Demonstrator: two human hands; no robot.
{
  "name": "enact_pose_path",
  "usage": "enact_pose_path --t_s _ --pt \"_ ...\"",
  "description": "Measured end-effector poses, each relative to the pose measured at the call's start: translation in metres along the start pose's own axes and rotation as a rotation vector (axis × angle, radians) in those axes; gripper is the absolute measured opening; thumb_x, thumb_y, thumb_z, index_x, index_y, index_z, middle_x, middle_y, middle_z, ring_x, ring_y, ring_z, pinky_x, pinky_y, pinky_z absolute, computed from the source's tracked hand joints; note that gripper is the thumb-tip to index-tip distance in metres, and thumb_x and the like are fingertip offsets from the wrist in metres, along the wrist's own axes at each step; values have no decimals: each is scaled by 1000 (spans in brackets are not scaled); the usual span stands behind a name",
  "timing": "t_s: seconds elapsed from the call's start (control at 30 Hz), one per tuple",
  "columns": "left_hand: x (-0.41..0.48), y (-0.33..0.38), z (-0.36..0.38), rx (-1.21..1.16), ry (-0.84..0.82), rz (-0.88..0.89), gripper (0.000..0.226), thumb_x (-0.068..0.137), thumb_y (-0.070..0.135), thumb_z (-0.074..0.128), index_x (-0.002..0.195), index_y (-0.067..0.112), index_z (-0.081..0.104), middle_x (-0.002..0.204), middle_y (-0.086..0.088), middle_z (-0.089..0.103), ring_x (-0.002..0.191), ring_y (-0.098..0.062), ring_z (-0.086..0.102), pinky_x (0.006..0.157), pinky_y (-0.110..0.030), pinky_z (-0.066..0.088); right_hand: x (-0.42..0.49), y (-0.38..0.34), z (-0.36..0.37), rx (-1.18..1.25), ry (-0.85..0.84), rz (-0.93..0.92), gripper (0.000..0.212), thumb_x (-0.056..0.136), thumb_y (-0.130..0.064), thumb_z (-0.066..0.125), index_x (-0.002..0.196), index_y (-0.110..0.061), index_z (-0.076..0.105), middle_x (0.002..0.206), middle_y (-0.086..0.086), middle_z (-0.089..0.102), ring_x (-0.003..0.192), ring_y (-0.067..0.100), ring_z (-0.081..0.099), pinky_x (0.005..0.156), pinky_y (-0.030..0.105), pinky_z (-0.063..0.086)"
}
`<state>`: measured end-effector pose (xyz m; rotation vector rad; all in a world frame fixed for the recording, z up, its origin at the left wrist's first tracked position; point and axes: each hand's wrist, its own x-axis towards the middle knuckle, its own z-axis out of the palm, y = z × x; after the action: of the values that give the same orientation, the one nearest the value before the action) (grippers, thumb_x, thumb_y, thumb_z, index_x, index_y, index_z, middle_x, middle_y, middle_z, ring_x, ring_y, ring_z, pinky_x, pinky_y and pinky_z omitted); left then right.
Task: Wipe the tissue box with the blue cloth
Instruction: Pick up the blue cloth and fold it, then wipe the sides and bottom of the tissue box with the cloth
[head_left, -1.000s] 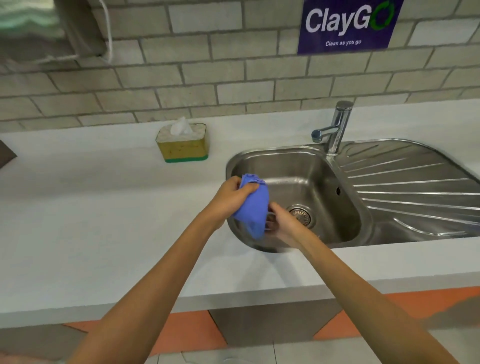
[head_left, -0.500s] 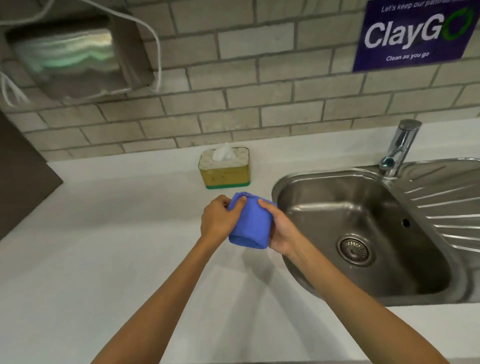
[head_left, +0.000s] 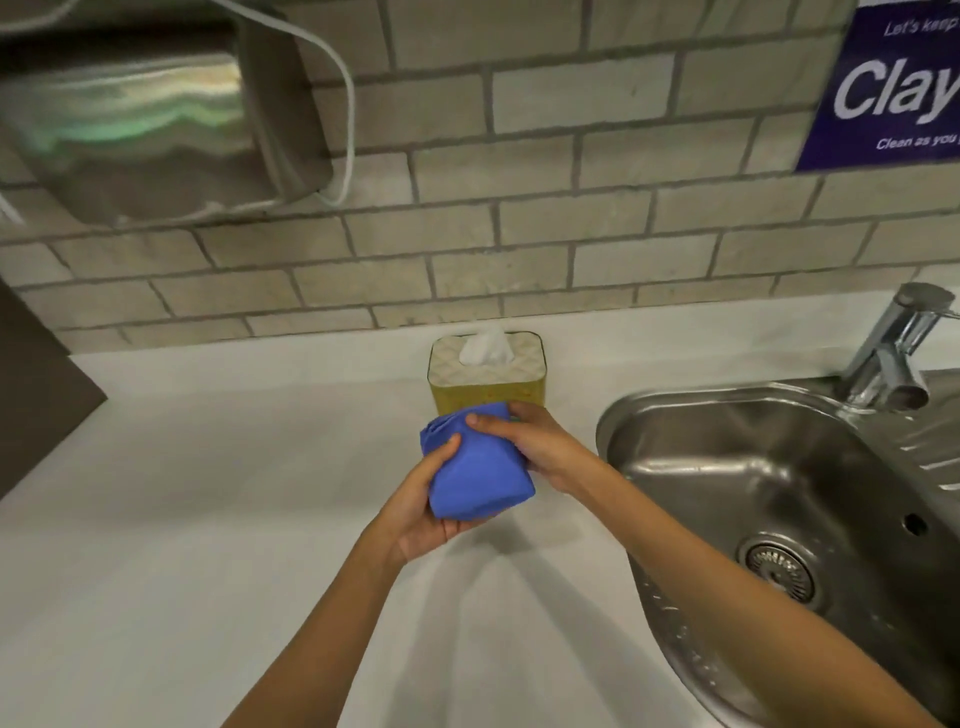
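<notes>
Yellow tissue box (head_left: 485, 382) with pale quilted top, white tissue poking out, upright on white tabletop (head_left: 208, 519) near brick wall, left of steel sink (head_left: 779, 467). Folded blue cloth (head_left: 475, 467) held above tabletop, just in front of box. Left hand (head_left: 423, 512) cups cloth from below, thumb on top. Right hand (head_left: 537, 441) grips its far side, fingers curled over. Chrome tap (head_left: 893, 348) at sink's back.

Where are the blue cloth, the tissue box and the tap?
blue cloth (head_left: 475, 470), head view, on its smooth folded front.
tissue box (head_left: 483, 391), head view, on its yellow front wall above the cloth.
tap (head_left: 891, 345), head view, on its upright chrome body.
</notes>
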<state>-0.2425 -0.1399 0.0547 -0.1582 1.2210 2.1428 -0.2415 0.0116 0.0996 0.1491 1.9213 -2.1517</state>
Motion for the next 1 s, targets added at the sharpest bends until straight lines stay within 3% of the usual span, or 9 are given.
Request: enact_pose_path --t_s 0.1,0.23,0.3,0.37,0.47,0.63,0.8,0.9,1.0 --pt "17 10 -14 48 93 -31 35 89 38 48 113 14 59 96 -6 74 81 -17 73 59 -31 60 26 -8 -12 -93 94 -22 20 87 -20 63 106 -13 63 90 1 64 78 11 61 57 19 51" --pt "31 38 -47 -59 116 91 27 98 27 31 101 20 57 81 3 71 67 -7 70 58 -18 55 57 0 -59 -34 445 -126 27 91 -22 56 111 -5 62 78 3 65 65 11 61 53 22 52" --pt "40 52 -65 -109 205 186 29 97 24 30 109 18 56 98 3 68 69 -7 64 60 -17 50 72 13 -79 -47 543 -133 32 94 -24 50 118 -4 58 86 5 65 71 14 59 60 24 50" --pt "56 63 -79 63 413 266 36 99 29 33 129 14 49 121 1 59 91 -15 59 70 -25 48 89 24 -90 -73 569 -93 37 95 -29 47 124 -7 55 108 11 62 92 22 59 77 29 48" --pt "88 74 -82 275 643 315 42 97 29 43 132 7 46 133 -13 53 112 -27 54 86 -33 44 109 36 -90 -131 511 -24 44 96 -36 42 134 -13 47 136 11 52 124 26 48 106 38 35" --pt "135 78 -59 390 695 326 42 94 25 49 131 5 47 130 -20 55 107 -30 54 84 -31 41 132 44 -82 -116 428 -25 50 99 -37 34 140 -9 43 144 9 47 133 25 43 114 37 31" --pt "157 75 -56 480 701 330 40 92 30 52 123 5 51 124 -18 58 114 -32 54 91 -36 44 142 50 -83 -70 418 -31 48 99 -35 35 138 -9 46 134 10 55 118 20 53 100 28 43" --pt "159 71 -57 583 707 359 41 88 39 56 117 9 55 109 -10 61 102 -26 56 92 -38 45 140 53 -82 -61 424 -39 49 99 -34 38 139 -8 46 117 2 56 100 12 54 74 12 44" --pt "156 66 -55 690 738 381 40 87 44 56 110 11 57 96 -3 59 90 -21 53 84 -34 43 134 57 -83 -69 408 -48 48 98 -35 41 139 -11 47 116 -2 55 100 11 52 71 11 43"
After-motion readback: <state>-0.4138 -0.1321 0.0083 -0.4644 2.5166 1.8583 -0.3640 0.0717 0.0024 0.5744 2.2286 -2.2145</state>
